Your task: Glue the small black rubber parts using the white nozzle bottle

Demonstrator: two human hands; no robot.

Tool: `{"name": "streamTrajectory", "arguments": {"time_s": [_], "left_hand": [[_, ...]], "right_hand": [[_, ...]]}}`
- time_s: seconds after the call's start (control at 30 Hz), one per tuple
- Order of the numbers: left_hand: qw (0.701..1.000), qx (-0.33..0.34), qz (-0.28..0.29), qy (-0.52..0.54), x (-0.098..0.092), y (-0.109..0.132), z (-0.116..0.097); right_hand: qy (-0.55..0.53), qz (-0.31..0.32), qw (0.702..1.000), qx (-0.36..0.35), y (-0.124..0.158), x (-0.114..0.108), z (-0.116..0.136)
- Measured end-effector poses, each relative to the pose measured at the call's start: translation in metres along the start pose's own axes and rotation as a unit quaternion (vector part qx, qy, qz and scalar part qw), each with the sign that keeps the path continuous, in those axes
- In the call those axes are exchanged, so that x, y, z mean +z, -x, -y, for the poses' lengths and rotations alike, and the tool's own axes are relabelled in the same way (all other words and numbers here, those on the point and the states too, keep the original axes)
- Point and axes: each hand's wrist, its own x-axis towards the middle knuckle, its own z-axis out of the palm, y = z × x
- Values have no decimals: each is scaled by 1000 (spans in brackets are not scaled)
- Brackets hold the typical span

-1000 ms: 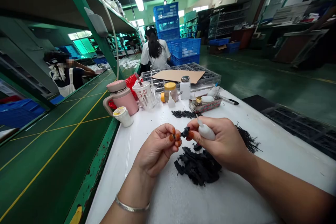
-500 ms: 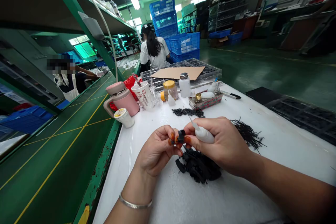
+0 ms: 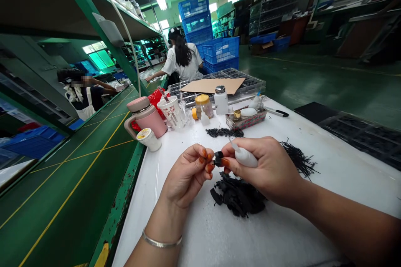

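Note:
My right hand (image 3: 269, 167) cradles a small white squeeze bottle (image 3: 246, 157), its thin nozzle pointing up and to the left. Between that hand's thumb and fingertips sits a small curved black piece (image 3: 218, 158). Close beside it, my left hand (image 3: 191, 171) has thumb and fingers pinched together, right at the black piece's left edge. Whatever those fingertips hold is too small to make out. Below both hands a heap of black curved strips (image 3: 239, 196) lies on the white tabletop (image 3: 206, 238). Behind them are small black bits (image 3: 224, 132).
Thin black sticks (image 3: 299, 158) lie at the right, near a knife (image 3: 277, 112). A tray of bottles (image 3: 247, 121), white bottle (image 3: 221, 102), cup (image 3: 173, 112) and pink mug (image 3: 150, 119) line the back. A green conveyor (image 3: 78, 167) runs left; co-workers sit beyond.
My left fingertips have drawn slightly left from the black piece, which stays in my right hand. A co-worker in white now reaches an arm left over the conveyor.

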Motion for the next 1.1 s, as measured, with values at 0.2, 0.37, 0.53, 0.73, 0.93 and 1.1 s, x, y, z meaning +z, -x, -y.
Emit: {"name": "streamTrajectory", "arguments": {"time_s": [0.2, 0.37, 0.53, 0.73, 0.93, 1.1], "left_hand": [[1000, 12, -2, -1, -1, 0, -2], [1000, 16, 5, 1, 1, 0, -3], [1000, -3, 12, -8, 0, 0, -1], [999, -22, 25, -16, -3, -1, 3], [998, -43, 28, -23, -2, -1, 4], [998, -57, 19, -27, -3, -1, 4]], "right_hand": [[13, -8, 1000, 3, 0, 0, -1], [11, -10, 1000, 2, -1, -1, -1], [10, -13, 1000, -9, 0, 0, 1], [20, -23, 999, -41, 1, 1, -2], [32, -26, 998, -48, 2, 1, -3], [44, -29, 997, -47, 2, 2, -3]]}}
